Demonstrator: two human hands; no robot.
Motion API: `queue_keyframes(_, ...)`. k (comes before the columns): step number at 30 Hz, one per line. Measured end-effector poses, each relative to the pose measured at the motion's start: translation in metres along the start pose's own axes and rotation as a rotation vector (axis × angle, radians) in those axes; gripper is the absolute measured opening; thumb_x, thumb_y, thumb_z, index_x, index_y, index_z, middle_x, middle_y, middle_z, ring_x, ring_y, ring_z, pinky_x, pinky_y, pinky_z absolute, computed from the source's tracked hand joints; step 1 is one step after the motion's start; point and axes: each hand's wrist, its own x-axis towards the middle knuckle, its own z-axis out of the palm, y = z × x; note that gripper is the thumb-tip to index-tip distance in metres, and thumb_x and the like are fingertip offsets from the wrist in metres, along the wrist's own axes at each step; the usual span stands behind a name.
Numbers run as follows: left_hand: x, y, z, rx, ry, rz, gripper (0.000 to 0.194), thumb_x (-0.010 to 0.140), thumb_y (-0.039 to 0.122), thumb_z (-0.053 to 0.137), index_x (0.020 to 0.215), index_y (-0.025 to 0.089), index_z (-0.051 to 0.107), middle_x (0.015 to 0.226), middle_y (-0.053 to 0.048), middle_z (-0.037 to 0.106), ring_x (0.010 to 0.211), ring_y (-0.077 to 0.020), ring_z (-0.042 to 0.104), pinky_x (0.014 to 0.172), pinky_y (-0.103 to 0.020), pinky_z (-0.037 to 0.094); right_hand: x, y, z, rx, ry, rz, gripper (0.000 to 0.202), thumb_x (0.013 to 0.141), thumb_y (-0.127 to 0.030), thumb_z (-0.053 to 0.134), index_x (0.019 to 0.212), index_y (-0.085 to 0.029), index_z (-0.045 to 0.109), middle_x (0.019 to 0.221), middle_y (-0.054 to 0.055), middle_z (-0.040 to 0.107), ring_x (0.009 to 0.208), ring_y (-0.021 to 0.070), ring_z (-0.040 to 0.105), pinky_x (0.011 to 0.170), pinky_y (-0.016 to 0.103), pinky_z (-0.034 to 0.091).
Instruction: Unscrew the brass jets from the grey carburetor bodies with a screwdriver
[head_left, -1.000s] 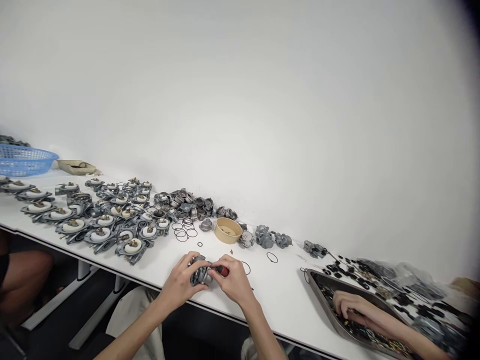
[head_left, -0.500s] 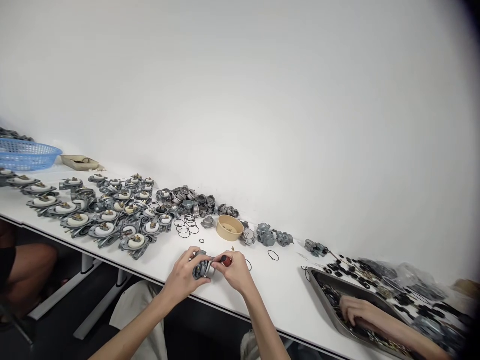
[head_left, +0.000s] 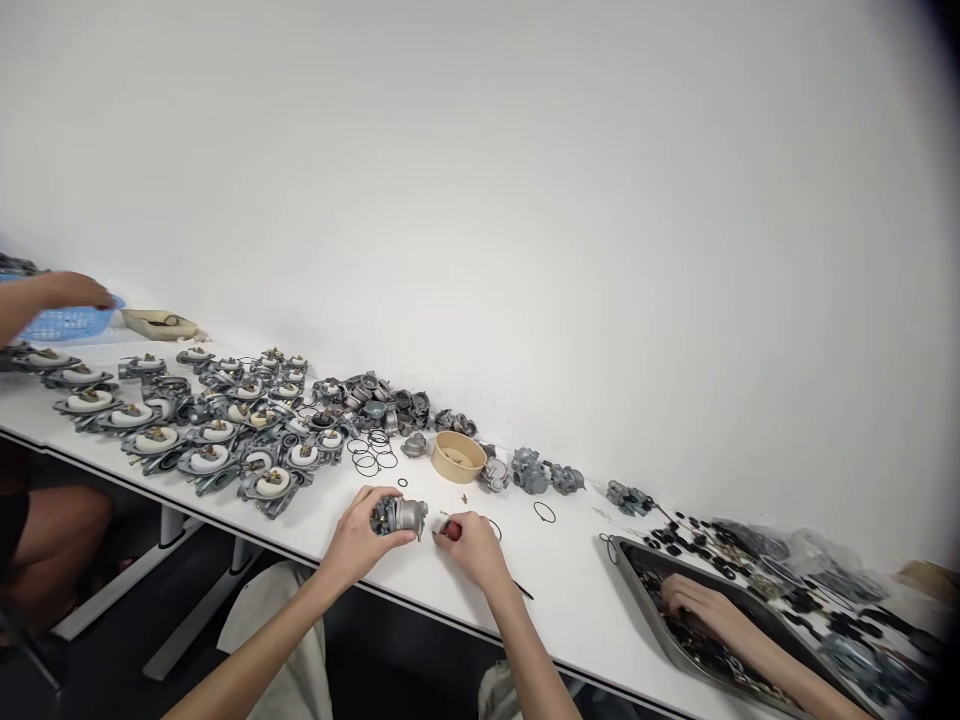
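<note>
My left hand (head_left: pixel 358 537) is wrapped round a grey metal carburetor (head_left: pixel 405 515), its rounded bowl turned toward the right. Just right of it, apart from the carburetor, my right hand (head_left: pixel 474 548) is closed on a screwdriver with a red handle (head_left: pixel 452 530). The handle's end shows by the thumb and fingers, and a thin dark rod, perhaps its shaft, sticks out past the wrist. Whether the fingertips also pinch a small part, I cannot make out. Small brass parts (head_left: pixel 464 498) and a black O-ring (head_left: pixel 403 482) lie beyond my hands.
Many carburetors with white floats (head_left: pixel 208 459) cover the left of the table. Behind are metal bowls (head_left: pixel 375 405), a tan round tub (head_left: pixel 459 458) and large black rings (head_left: pixel 365 463). Right, a co-worker's hand (head_left: pixel 694 605) is in a metal tray (head_left: pixel 652 610). Another person's arm (head_left: pixel 45 292) crosses a blue basket (head_left: pixel 71 322).
My hands have drawn apart: the carburetor is now tilted with its bowl to the right, and the screwdriver is away from it. Another person's arm has come in at the far left.
</note>
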Motion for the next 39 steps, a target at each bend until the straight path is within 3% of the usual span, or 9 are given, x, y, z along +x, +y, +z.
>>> queue_keyframes(5, 0.003, -0.008, 0.003, -0.032, -0.014, -0.092, 0.046, 0.070, 0.041, 0.078, 0.112, 0.026, 0.065, 0.109, -0.004, 0.065, 0.094, -0.0234, 0.065, 0.083, -0.038, 0.054, 0.000, -0.011, -0.003, -0.015, 0.041, -0.005, 0.030, 0.073, -0.022, 0.069, 0.049, -0.021, 0.051, 0.049, -0.003, 0.051, 0.049, 0.0133, 0.042, 0.052, 0.026, 0.023)
queue_keyframes(10, 0.004, -0.005, 0.002, -0.137, -0.012, -0.149, 0.044, 0.074, 0.042, 0.075, 0.113, 0.025, 0.063, 0.113, -0.004, 0.065, 0.086, -0.0202, 0.065, 0.078, -0.036, 0.056, -0.002, -0.033, -0.014, 0.302, -0.130, -0.050, 0.040, 0.077, -0.033, 0.066, 0.049, -0.020, 0.040, 0.050, -0.007, 0.032, 0.051, 0.0102, 0.029, 0.051, 0.024, 0.023)
queue_keyframes(14, 0.006, -0.002, -0.001, -0.285, -0.007, -0.188, 0.045, 0.075, 0.041, 0.074, 0.114, 0.022, 0.061, 0.115, -0.004, 0.065, 0.081, -0.0169, 0.065, 0.070, -0.031, 0.058, 0.004, -0.045, -0.014, 0.457, -0.149, -0.022, 0.049, 0.073, -0.037, 0.070, 0.050, -0.021, 0.029, 0.052, -0.008, 0.022, 0.053, 0.0088, 0.022, 0.050, 0.024, 0.018)
queue_keyframes(18, 0.006, -0.004, -0.002, -0.342, -0.019, -0.197, 0.056, 0.068, 0.039, 0.079, 0.118, 0.022, 0.059, 0.119, -0.006, 0.064, 0.089, -0.0207, 0.067, 0.071, -0.033, 0.059, 0.009, -0.049, -0.013, 0.529, -0.195, 0.033, 0.046, 0.070, -0.041, 0.071, 0.049, -0.022, 0.034, 0.048, -0.009, 0.026, 0.046, 0.0078, 0.026, 0.044, 0.023, 0.021)
queue_keyframes(23, 0.006, -0.004, -0.001, -0.276, -0.025, -0.103, 0.057, 0.067, 0.030, 0.081, 0.120, 0.023, 0.060, 0.124, -0.008, 0.062, 0.112, -0.0264, 0.062, 0.093, -0.040, 0.054, 0.010, -0.051, -0.011, 0.549, -0.181, 0.096, 0.041, 0.067, -0.038, 0.070, 0.048, -0.022, 0.038, 0.046, -0.009, 0.032, 0.042, 0.0090, 0.039, 0.043, 0.022, 0.031)
queue_keyframes(27, 0.005, -0.003, 0.001, -0.209, 0.049, -0.073, 0.052, 0.068, 0.029, 0.080, 0.116, 0.023, 0.060, 0.119, -0.007, 0.063, 0.109, -0.0258, 0.063, 0.089, -0.039, 0.054, 0.010, -0.053, -0.008, 0.498, -0.180, 0.089, 0.038, 0.069, -0.035, 0.067, 0.048, -0.022, 0.038, 0.046, -0.008, 0.035, 0.041, 0.0106, 0.046, 0.044, 0.022, 0.034)
queue_keyframes(35, 0.003, -0.007, 0.003, -0.166, 0.071, -0.036, 0.047, 0.069, 0.025, 0.077, 0.111, 0.022, 0.057, 0.111, -0.005, 0.064, 0.095, -0.0225, 0.065, 0.084, -0.039, 0.055, 0.012, -0.055, -0.008, 0.453, -0.078, 0.089, 0.035, 0.070, -0.029, 0.062, 0.047, -0.022, 0.037, 0.043, -0.008, 0.034, 0.039, 0.0117, 0.051, 0.042, 0.021, 0.035)
queue_keyframes(39, 0.003, -0.003, 0.002, -0.165, 0.073, -0.002, 0.048, 0.069, 0.026, 0.077, 0.113, 0.022, 0.058, 0.114, -0.006, 0.062, 0.106, -0.0250, 0.062, 0.088, -0.039, 0.054, 0.012, -0.055, -0.008, 0.487, -0.132, 0.073, 0.037, 0.068, -0.027, 0.064, 0.047, -0.022, 0.033, 0.043, -0.008, 0.033, 0.040, 0.0125, 0.054, 0.040, 0.020, 0.035)
